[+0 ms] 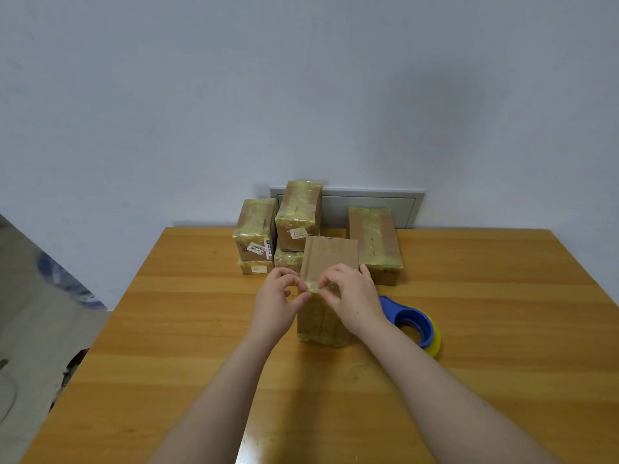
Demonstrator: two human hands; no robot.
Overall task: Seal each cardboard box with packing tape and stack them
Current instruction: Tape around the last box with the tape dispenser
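Cardboard box (330,259) stands upright mid-table (167,329). Sealing step, I'd say: a yellowish tape strip (313,287) lies over its near top edge and both hands work it. Left hand (279,296), at 8 o'clock of the box, pinches the strip's end with thumb and forefinger. Right hand (351,296), at 4 o'clock, fingers curled, pinches the same strip just beside. The top face looks mostly bare, so probably partway. Next move likely calls for pressing the tape flat along the seam without wrinkles, then lifting the box to the taped stack (298,212) at 12 o'clock. Blue dispenser (413,324) lies at 4 o'clock, near the right wrist, not held.
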